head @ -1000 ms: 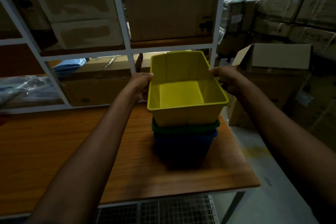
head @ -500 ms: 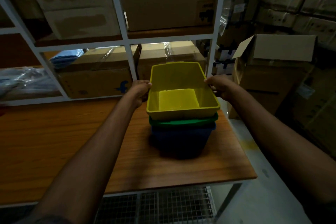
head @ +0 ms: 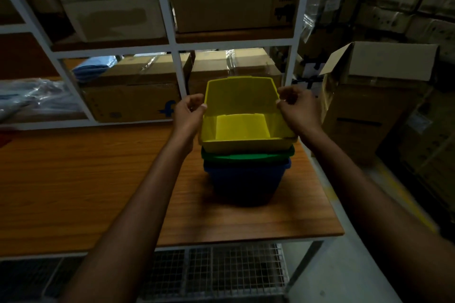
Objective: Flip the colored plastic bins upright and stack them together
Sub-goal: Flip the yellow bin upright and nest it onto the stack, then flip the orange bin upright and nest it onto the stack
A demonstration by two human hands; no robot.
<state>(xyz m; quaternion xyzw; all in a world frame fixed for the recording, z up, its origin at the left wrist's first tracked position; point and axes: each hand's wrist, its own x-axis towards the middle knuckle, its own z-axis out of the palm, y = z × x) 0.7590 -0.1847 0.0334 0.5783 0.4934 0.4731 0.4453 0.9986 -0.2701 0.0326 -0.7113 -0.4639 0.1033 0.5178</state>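
- The yellow bin (head: 242, 115) sits upright, nested on top of the green bin (head: 246, 154), which sits inside the blue bin (head: 246, 179); the whole stack stands on the wooden table (head: 73, 179), near its right edge.
- I judge these bins light and stiff: thin moulded plastic, smooth enough to slip a little, not fragile. The rolled rim along each long side is the natural place to take hold.
- My left hand (head: 188, 115) is just left of the yellow bin's rim, thumb tip touching the edge, the other fingers curled loosely and not wrapped around anything.
- My right hand (head: 296, 108) mirrors it at the right rim, fingers half-curled, thumb at the edge; I would call it a light touch, not a grip.
- Both forearms reach straight forward from me toward the stack, wrists about level with the yellow rim.
- The yellow bin looks slightly proud of the green one, so a gentle press on both rims may seat it.
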